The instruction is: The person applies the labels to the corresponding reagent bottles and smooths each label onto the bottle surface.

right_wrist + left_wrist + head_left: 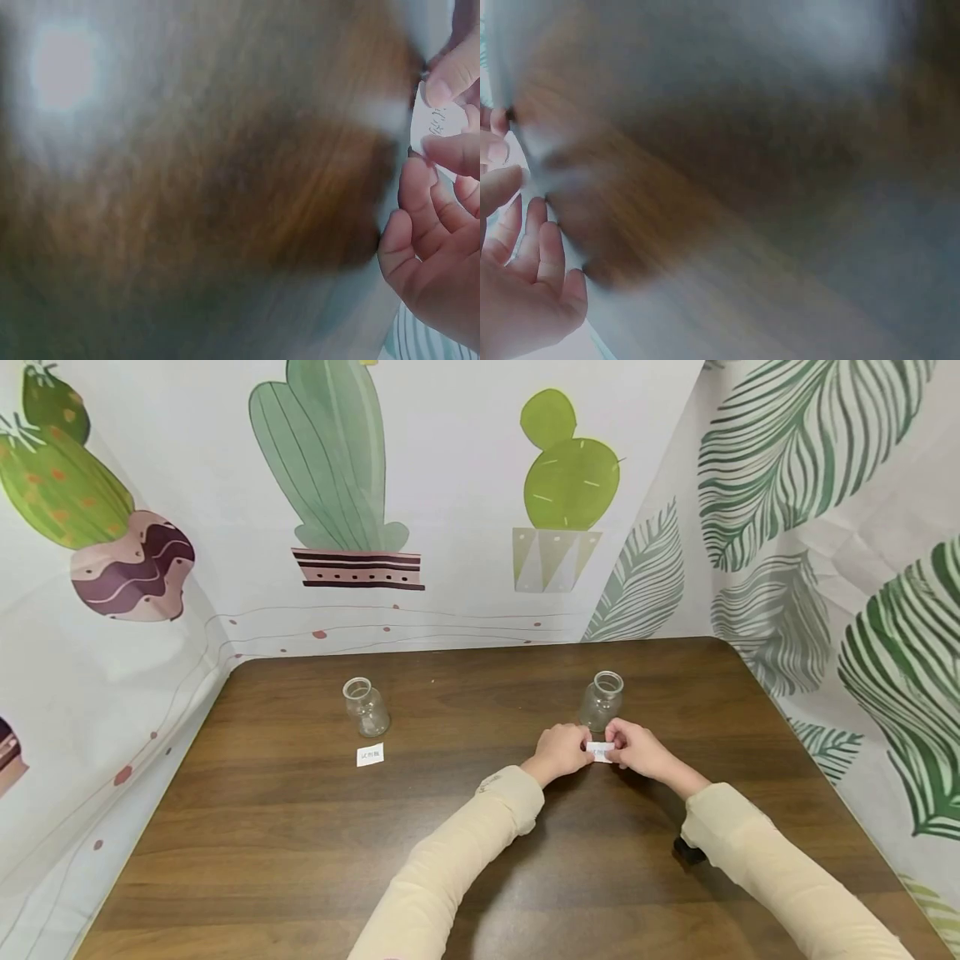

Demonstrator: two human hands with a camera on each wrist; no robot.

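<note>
A small white paper label (599,752) with printed characters is pinched at its two ends by my hands, low over the table in front of the right glass bottle. My left hand (562,750) holds the left end and my right hand (636,748) the right end. In the right wrist view, both thumbs press on the face of the label (435,124); the right hand (439,247) is the lower one. The left wrist view has the left hand (525,285) at its left edge, with the label mostly hidden. Behind the hands stands the clear glass bottle (602,697), upright and without a lid.
On the left side of the brown wooden table (300,860) another open glass bottle (367,708) stands upright. A second white label (370,754) lies flat just in front of it. Cloth printed with cacti and leaves (465,510) hangs behind and beside the table.
</note>
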